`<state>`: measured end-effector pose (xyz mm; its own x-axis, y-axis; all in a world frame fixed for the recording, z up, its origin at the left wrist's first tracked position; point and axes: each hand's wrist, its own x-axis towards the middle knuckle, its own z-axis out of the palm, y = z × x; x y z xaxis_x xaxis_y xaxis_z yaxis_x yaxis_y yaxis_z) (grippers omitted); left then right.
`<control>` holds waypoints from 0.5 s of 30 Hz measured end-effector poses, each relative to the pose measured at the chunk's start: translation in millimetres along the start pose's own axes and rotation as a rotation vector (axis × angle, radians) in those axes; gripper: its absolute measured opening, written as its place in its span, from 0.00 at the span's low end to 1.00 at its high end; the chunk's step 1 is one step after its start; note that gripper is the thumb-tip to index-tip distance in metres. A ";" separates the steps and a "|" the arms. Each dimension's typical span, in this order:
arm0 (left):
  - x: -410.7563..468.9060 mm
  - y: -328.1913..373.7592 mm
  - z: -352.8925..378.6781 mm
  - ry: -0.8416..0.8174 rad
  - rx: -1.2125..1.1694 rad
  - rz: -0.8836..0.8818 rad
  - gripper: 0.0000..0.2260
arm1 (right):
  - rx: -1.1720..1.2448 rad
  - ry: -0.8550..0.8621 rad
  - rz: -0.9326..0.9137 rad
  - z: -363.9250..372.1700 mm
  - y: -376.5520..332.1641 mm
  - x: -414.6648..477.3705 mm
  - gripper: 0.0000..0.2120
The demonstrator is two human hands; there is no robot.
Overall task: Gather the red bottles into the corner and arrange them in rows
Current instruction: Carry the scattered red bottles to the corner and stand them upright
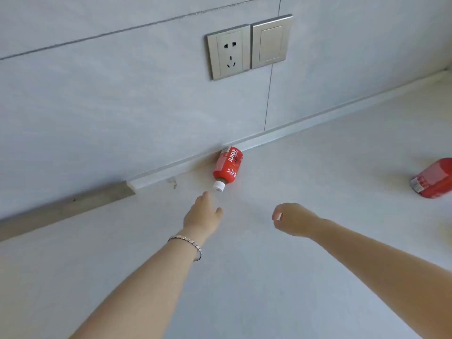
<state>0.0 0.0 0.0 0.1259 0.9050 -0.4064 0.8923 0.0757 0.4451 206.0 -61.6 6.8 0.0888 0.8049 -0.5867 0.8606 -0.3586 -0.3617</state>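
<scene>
Reaching left hand (203,216), grip wide, near red bottle (228,167); right hand (294,219) curled, empty.

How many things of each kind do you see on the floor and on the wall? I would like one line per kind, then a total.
Red bottles: 2, one lying by the skirting, one cut off at the right edge
Wall sockets: 1
Wall switches: 1
Total: 4

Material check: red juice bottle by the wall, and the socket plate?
Red juice bottle with white cap: probably plastic, glossy printed wrap label, ribbed screw cap. Brushed silver wall socket plate: metallic satin sheen with a paler insert; real metal or metal-look plastic, unclear.
</scene>
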 end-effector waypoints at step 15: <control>46.3 37.8 25.2 0.251 -0.198 0.093 0.10 | -0.038 0.006 -0.023 -46.6 57.7 51.4 0.14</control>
<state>50.5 34.2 -22.1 0.0701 0.9848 -0.1586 0.7772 0.0457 0.6276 283.6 -18.9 -10.4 0.0716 0.8158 -0.5739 0.8809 -0.3216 -0.3472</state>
